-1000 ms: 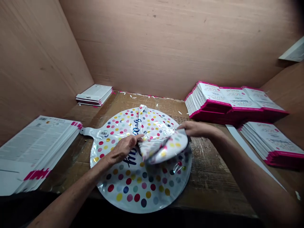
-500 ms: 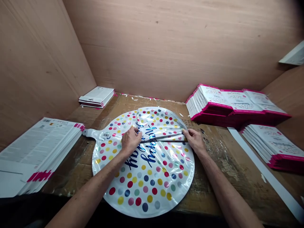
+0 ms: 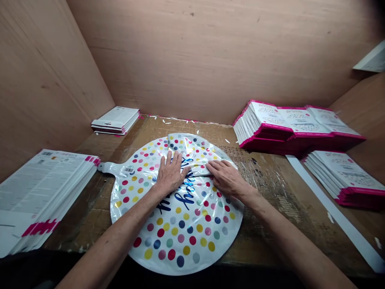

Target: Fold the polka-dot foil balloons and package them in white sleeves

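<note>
A round foil balloon (image 3: 180, 228), white with coloured dots and blue lettering, lies flat on the cardboard-covered table, its neck pointing left. Flat on its upper middle rests my left hand (image 3: 171, 174), fingers spread and pointing away from me. My right hand (image 3: 225, 176) lies on the balloon's right part with its fingers stretched out to the left, over a crease that crosses the foil. Neither hand grips anything. Part of the lettering is hidden under my left hand and forearm.
Stacked printed cards (image 3: 54, 180) stand at the left, with a smaller stack (image 3: 116, 118) behind. Pink-edged packets (image 3: 297, 120) fill the back right, and more packets (image 3: 345, 172) sit nearer. A white strip (image 3: 333, 208) runs along the right. Wooden panels (image 3: 180, 60) enclose the back and sides.
My right hand has let go of the foil at the right edge and moved left onto the balloon. My left hand has opened from curled fingers to lie flat.
</note>
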A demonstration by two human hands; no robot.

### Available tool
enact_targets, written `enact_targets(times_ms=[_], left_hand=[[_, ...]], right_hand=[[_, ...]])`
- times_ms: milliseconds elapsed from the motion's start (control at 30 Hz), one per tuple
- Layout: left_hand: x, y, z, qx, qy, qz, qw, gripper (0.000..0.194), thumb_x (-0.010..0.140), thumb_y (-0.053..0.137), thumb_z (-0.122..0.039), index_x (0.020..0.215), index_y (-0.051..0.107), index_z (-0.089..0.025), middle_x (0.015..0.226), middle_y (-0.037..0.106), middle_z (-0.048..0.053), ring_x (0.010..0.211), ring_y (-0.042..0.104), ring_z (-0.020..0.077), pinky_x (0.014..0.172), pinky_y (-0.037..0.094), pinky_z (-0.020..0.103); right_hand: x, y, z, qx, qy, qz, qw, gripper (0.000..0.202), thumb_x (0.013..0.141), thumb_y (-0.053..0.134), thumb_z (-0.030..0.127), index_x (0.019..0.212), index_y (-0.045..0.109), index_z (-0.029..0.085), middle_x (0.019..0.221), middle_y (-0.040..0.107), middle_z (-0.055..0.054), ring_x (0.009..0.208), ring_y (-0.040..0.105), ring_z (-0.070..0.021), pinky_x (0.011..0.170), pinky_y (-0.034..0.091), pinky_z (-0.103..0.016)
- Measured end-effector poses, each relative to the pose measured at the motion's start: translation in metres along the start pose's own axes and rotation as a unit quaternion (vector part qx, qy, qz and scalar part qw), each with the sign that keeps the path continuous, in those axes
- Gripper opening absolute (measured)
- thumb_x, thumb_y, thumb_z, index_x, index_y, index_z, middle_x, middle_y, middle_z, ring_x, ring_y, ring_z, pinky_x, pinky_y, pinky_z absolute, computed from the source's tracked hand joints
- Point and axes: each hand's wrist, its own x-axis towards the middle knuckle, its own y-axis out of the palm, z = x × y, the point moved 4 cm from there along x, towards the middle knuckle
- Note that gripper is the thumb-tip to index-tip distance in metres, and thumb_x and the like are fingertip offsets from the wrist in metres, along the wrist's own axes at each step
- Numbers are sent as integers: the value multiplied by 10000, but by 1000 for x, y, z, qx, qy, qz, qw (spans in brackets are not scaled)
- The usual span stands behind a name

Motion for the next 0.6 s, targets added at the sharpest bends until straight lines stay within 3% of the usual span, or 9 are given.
enact_targets(times_ms=[67, 167, 267, 333, 433, 600], left_hand=[[1, 0, 1, -13, -11, 22, 1000, 774, 968, 117, -604, 1494, 341, -82, 1581, 298, 140, 1475, 169, 357, 1182, 168, 552], [5, -1, 2, -38, -39, 50, 997, 839, 940, 65, -654, 1513, 298, -87, 1600, 247, 131, 1490, 119, 336, 1197, 131, 544], [7, -3, 4, -61, -45, 68, 995, 862, 927, 90, -682, 1518, 279, -85, 1607, 218, 131, 1495, 92, 324, 1205, 90, 541], [4, -7, 8, -93, -52, 66, 992, 890, 920, 111, -697, 1520, 252, -54, 1609, 189, 157, 1496, 94, 311, 1211, 105, 509], [-7, -13, 17, -138, -71, 27, 988, 883, 935, 63, -660, 1522, 205, -16, 1615, 122, 190, 1498, 90, 281, 1212, 151, 437], [-12, -7, 25, -122, -61, 36, 990, 850, 947, 167, -640, 1487, 309, 2, 1582, 242, 207, 1487, 149, 310, 1215, 114, 460]], right_hand=[[12, 9, -3, -43, 20, 74, 996, 433, 891, 435, 105, 1315, 494, 40, 1346, 538, -228, 1237, 505, -312, 1026, 409, -457], [20, 17, -12, -63, 43, 109, 991, 444, 928, 321, 60, 1347, 451, -7, 1382, 491, -267, 1266, 489, -319, 1009, 428, -444], [19, 17, -16, -61, 44, 124, 989, 444, 943, 302, 57, 1358, 458, 41, 1406, 491, -226, 1292, 478, -289, 1017, 433, -405], [19, 11, -18, -57, 55, 141, 987, 416, 947, 322, 69, 1319, 508, 86, 1347, 557, -194, 1216, 550, -269, 949, 476, -371], [24, -7, -30, -55, 93, 168, 980, 341, 931, 398, 97, 1201, 605, 128, 1139, 679, -161, 1001, 660, -246, 798, 507, -316], [9, -64, -69, -60, 162, 178, 969, 333, 945, 451, 213, 1226, 624, 166, 1031, 716, -148, 908, 682, -250, 700, 468, -290]])
